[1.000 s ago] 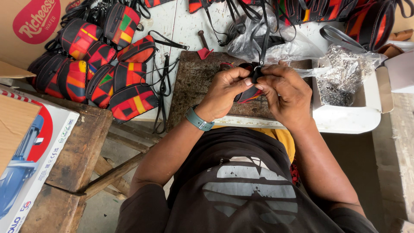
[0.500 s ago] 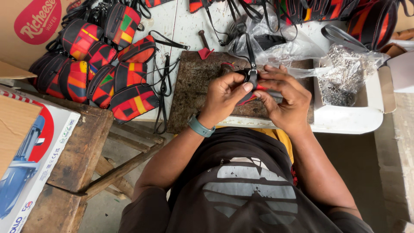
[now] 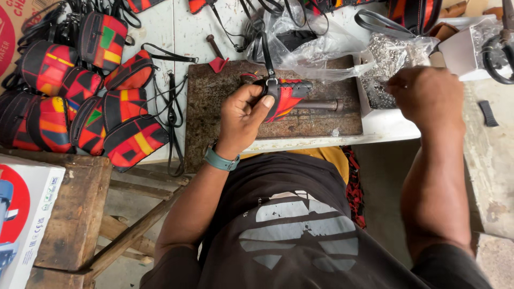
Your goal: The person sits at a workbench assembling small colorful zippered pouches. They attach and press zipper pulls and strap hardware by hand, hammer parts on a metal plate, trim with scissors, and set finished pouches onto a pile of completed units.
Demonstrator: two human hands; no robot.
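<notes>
My left hand (image 3: 243, 115) grips a small red and black patchwork pouch (image 3: 286, 96) with a black strap, and holds it down on a rusty metal slab (image 3: 214, 107). A metal rod (image 3: 321, 105) lies on the slab just right of the pouch. My right hand (image 3: 428, 96) is off to the right, its fingers pinched together at a clear bag of small silvery metal fittings (image 3: 391, 59). Whether a fitting is between the fingers cannot be made out.
A pile of finished red, black and yellow pouches (image 3: 80, 101) lies at the left of the white table (image 3: 160, 32). A hammer (image 3: 216, 51), a clear plastic bag (image 3: 305, 37) and black straps sit behind the slab. A wooden bench (image 3: 75, 214) and a printed box (image 3: 21, 214) are at lower left.
Both hands were together on the pouch. Now my right hand has let go and moved right to the bag of fittings; my left hand keeps the pouch on the slab.
</notes>
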